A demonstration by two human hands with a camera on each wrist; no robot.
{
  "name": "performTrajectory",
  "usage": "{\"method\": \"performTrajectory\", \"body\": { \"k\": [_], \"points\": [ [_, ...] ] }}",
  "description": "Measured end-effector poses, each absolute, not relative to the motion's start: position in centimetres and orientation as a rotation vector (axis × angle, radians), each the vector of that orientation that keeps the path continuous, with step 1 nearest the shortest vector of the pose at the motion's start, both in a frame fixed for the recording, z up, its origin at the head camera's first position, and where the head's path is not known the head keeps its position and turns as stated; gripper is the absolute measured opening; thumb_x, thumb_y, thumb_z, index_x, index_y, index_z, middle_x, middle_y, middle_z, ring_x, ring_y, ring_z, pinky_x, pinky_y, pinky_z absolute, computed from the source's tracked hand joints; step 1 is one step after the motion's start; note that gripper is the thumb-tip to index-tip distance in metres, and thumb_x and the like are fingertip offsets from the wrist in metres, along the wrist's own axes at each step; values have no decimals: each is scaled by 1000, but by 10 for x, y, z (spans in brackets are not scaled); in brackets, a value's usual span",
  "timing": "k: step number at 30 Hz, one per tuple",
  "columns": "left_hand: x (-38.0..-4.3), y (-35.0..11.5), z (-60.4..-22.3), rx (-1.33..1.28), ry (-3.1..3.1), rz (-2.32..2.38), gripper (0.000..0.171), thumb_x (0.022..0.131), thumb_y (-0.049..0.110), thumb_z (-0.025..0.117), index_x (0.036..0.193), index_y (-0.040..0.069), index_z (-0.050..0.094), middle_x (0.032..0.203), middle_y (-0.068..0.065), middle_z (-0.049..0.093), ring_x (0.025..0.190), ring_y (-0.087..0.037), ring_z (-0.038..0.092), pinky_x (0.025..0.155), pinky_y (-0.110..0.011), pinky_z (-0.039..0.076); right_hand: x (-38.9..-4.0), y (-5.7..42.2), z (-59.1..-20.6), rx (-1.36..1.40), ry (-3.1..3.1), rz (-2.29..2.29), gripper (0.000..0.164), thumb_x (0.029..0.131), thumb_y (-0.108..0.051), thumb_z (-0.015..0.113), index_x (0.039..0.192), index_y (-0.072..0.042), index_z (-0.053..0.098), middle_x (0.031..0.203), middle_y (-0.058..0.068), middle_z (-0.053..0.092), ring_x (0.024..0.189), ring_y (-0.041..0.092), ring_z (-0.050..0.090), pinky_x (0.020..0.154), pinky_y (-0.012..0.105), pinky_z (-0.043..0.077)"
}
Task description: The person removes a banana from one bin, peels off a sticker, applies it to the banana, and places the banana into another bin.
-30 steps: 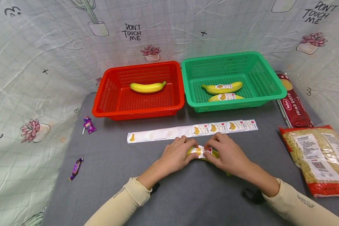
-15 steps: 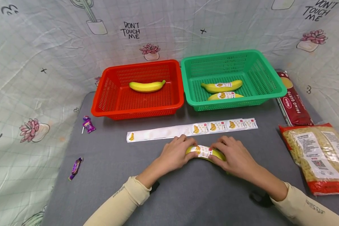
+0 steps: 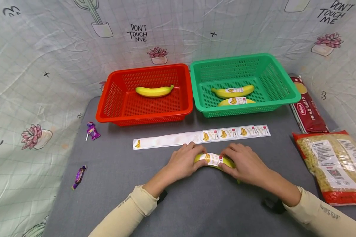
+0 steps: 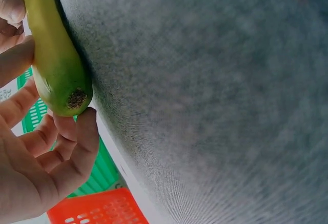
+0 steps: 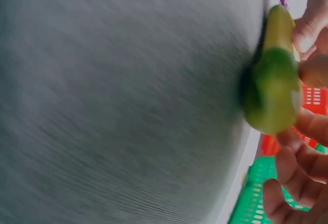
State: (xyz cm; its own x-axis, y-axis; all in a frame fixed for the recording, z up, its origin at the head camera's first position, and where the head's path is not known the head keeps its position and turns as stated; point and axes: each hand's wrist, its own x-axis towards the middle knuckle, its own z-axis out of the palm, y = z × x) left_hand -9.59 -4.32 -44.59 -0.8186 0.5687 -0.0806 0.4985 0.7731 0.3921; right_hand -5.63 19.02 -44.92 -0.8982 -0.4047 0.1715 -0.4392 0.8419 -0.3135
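A yellow banana point(image 3: 229, 163) with green ends lies on the grey table, and a white banana-print label point(image 3: 214, 159) runs along its upper side. My left hand point(image 3: 182, 162) grips its left end between thumb and fingers. With thumb and fingertips, my right hand point(image 3: 247, 163) holds the other side, near the label's right edge. In the left wrist view the banana's dark-tipped end point(image 4: 77, 99) faces the camera, fingers beside it. The right wrist view has the opposite, greenish end point(image 5: 271, 96), slightly blurred. Just beyond the hands lies a label strip point(image 3: 172, 138).
A red basket point(image 3: 145, 116) with one unlabelled banana point(image 3: 155, 92) stands at the back. Beside it, a green basket point(image 3: 249, 108) holds two labelled bananas. Bags point(image 3: 333, 168) lie at the right; wrapped sweets point(image 3: 79, 177) lie at the left.
My right hand has slid rightward along the banana, uncovering more of the label, which now lies flatter. My left hand has stayed almost in place.
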Motion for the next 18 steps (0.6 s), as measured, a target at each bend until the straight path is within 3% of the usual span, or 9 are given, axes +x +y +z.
{"method": "performTrajectory", "body": {
  "k": [5, 8, 13, 18],
  "points": [
    [-97, -42, -447, 841, 2763, 539, 32, 94, 46, 71, 120, 29, 68, 114, 2, 63, 99, -19, 59, 73, -39, 51, -74, 197, -430, 770, -3014, 592, 20, 87, -38, 79, 95, -20, 74, 86, -8, 64, 73, 6, 54, 64, 27, 45],
    [-99, -42, -447, 850, 2759, 553, 32, 93, 46, 72, 120, 30, 69, 111, 2, 62, 96, -18, 58, 70, -37, 50, -96, 211, -406, 774, -2967, 689, 17, 92, -32, 75, 99, -17, 75, 85, -8, 68, 72, 6, 57, 65, 27, 48],
    [-101, -41, -447, 861, 2755, 562, 33, 93, 46, 73, 121, 31, 68, 107, 2, 61, 93, -16, 57, 68, -35, 48, -143, 271, -352, 456, -2817, 722, 23, 97, -25, 69, 111, -8, 76, 92, 8, 75, 75, -4, 55, 66, 20, 44],
    [-99, -42, -447, 842, 2735, 558, 35, 94, 48, 70, 126, 33, 65, 110, 3, 65, 99, -16, 61, 73, -39, 51, -181, 367, -324, -6, -2863, 760, 49, 102, -38, 58, 128, 3, 66, 97, 21, 73, 64, -14, 46, 57, 18, 39]
  ]
}}
